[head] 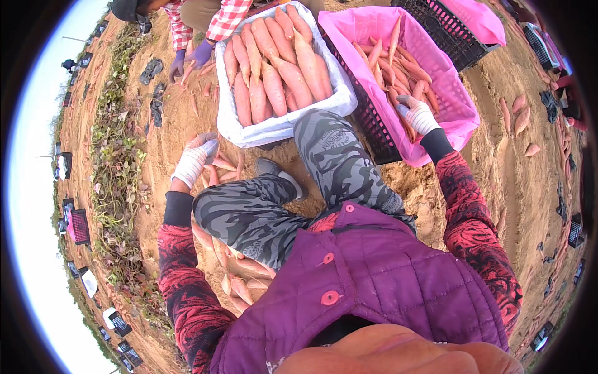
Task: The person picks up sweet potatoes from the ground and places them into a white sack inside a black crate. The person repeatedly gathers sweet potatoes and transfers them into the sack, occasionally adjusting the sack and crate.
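My left hand [195, 155], in a whitish work glove with grey-blue fingertips, hangs just above a pile of sweet potatoes [224, 163] on the soil; whether it grips one I cannot tell. My right hand [419, 113], gloved alike, reaches into a black plastic crate lined with pink sheeting [448, 65]. Its fingers are over slim sweet potatoes [397, 70] there, and their hold is unclear. Between the hands and farther forward stands a crate with a white liner [285, 133], filled with large sweet potatoes [275, 89] laid side by side.
A co-worker's purple-gloved hands [202, 52] handle small roots at the upper left. Another black crate [444, 28] with pink lining stands beyond the pink-lined one. More sweet potatoes [522, 119] lie on the soil at right. Vines [117, 154] run along the left. My knees flank the near ground.
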{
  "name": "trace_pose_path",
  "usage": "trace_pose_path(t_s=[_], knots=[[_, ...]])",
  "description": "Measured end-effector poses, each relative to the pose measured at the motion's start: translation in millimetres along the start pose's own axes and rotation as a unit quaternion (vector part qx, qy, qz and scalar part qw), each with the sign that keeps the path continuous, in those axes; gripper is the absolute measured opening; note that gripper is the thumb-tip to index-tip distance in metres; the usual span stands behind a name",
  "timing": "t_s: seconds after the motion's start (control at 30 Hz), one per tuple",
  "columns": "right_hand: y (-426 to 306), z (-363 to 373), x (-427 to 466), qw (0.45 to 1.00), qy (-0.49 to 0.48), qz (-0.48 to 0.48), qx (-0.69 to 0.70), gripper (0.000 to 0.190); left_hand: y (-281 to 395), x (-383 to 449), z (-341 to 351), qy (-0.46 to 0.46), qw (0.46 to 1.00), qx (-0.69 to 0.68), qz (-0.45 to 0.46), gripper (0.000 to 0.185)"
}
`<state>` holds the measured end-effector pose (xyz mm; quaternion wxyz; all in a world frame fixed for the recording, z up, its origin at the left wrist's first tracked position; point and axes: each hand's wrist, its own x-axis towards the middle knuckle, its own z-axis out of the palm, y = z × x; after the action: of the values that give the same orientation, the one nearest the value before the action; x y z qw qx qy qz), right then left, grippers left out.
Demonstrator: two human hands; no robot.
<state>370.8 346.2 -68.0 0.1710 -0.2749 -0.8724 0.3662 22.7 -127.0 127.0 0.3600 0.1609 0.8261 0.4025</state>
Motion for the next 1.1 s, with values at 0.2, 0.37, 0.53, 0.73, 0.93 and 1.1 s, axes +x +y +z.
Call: trace_pose_path(t_s=[0.2, 0.37, 0.53, 0.73, 0.93, 1.1], knots=[[9.3, -61.5, -58.8, 0.975, -0.090, 0.030, -0.200, 0.033, -33.8, -50.3, 14.7, -0.101, 0.942, 0.253, 0.196, 0.030], [1.1, -67.7, -53.4, 0.929, -0.201, -0.089, -0.299, 0.030, 10.8, -67.9, 51.7, -0.054, 0.894, 0.409, 0.174, 0.041], [-0.9, -69.6, -43.0, 0.919, -0.281, -0.071, -0.267, 0.025, 37.3, -46.9, 62.9, -0.082, 0.805, 0.483, 0.334, 0.042], [11.4, -68.0, -42.6, 0.872, -0.375, -0.011, -0.313, 0.023, 55.0, 24.5, 52.3, -0.179, 0.841, 0.428, 0.279, 0.036], [-4.1, -69.5, -21.2, 0.824, -0.465, 0.058, -0.320, 0.026, 78.5, 86.3, 57.3, -0.313, 0.838, 0.367, 0.256, 0.034], [-5.5, -74.1, -15.7, 0.827, -0.467, 0.065, -0.306, 0.024, 104.5, 87.1, 77.8, -0.374, 0.837, 0.325, 0.232, 0.029]])
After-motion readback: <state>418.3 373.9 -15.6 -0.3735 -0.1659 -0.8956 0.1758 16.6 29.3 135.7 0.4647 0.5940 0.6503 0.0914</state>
